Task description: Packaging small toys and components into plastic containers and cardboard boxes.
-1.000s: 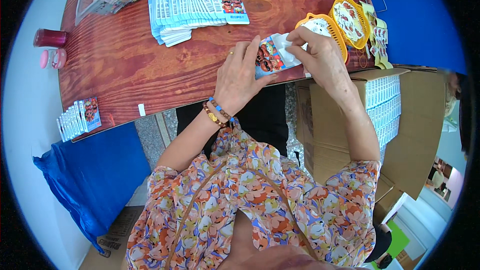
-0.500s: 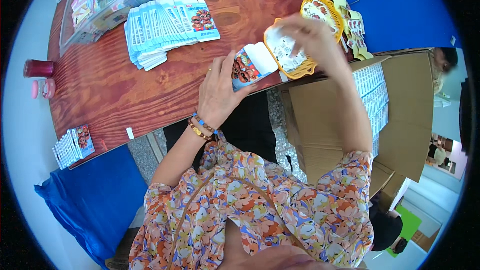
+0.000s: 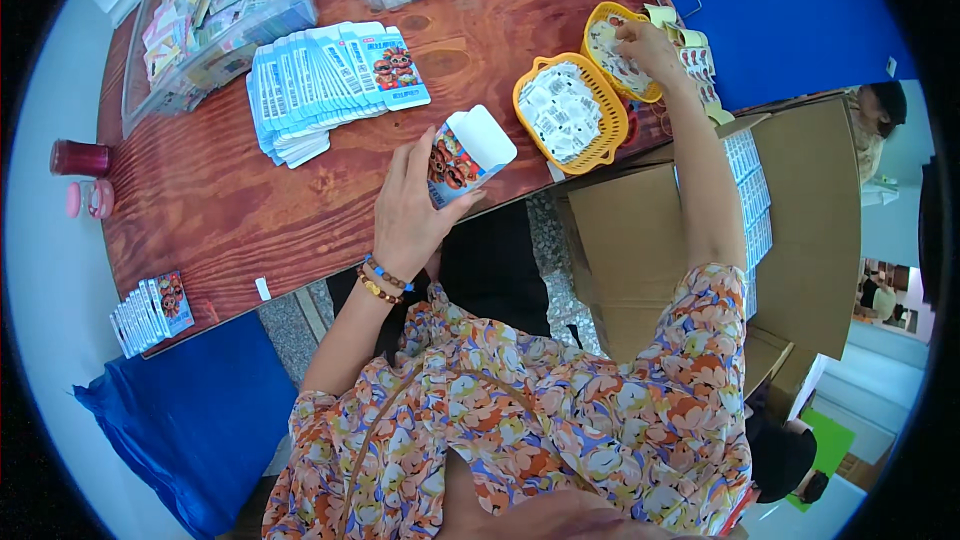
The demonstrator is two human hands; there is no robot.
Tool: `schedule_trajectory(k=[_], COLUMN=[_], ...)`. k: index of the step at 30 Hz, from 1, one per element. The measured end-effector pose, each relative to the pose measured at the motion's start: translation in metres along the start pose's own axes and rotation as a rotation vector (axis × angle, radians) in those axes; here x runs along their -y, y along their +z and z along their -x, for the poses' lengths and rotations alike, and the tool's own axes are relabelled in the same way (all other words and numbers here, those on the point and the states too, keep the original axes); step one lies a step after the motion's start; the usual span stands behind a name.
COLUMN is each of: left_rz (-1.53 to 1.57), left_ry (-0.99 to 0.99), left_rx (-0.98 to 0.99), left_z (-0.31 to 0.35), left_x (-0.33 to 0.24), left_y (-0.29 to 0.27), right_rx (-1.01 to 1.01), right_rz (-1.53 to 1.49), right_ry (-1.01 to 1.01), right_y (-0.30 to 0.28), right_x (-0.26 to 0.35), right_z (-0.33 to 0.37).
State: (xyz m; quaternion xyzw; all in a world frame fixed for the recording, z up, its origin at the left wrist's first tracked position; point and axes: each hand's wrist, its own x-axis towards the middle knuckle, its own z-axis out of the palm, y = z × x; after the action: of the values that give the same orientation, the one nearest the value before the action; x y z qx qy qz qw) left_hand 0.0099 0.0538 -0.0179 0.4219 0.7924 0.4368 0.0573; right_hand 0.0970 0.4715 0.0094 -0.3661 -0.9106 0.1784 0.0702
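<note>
My left hand (image 3: 412,202) is closed round a small printed carton (image 3: 455,165) with cartoon figures on its front. The carton's white end flap stands open, facing right, above the table's front edge. At the far right, my right hand (image 3: 650,50) dips over a yellow basket (image 3: 652,92) of small printed pieces. Its fingers are curled together at the pieces, and what they pinch, if anything, is too small to make out. Between the hands stands a nearer yellow basket (image 3: 615,140), full of small white packets (image 3: 563,112).
Flat blue-white cartons (image 3: 320,80) lie fanned out behind my left hand. A clear bin (image 3: 215,45) of cards stands back left, finished-looking cartons (image 3: 150,312) front left. Sticker strips (image 3: 697,62) lie by the far basket. A big cardboard box (image 3: 625,230) stands at the right.
My right hand has moved from above the basket of white packets to the farther basket. My left hand still holds the carton, which appears a little farther left as the whole view has shifted.
</note>
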Motion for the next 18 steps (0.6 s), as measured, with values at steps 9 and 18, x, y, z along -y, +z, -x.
schedule_trajectory(k=[9,18], left_rz=[-0.003,0.009], left_ry=[-0.002,0.000], left_rx=[0.028,0.046], left_z=[-0.008,-0.006], left_x=[-0.001,-0.003], left_y=[0.004,0.006], right_rx=[0.069,0.211], right_rz=[-0.290,-0.128], right_ry=[0.055,0.061], right_y=[-0.005,0.006], right_x=[-0.027,-0.015], right_z=[-0.011,-0.007])
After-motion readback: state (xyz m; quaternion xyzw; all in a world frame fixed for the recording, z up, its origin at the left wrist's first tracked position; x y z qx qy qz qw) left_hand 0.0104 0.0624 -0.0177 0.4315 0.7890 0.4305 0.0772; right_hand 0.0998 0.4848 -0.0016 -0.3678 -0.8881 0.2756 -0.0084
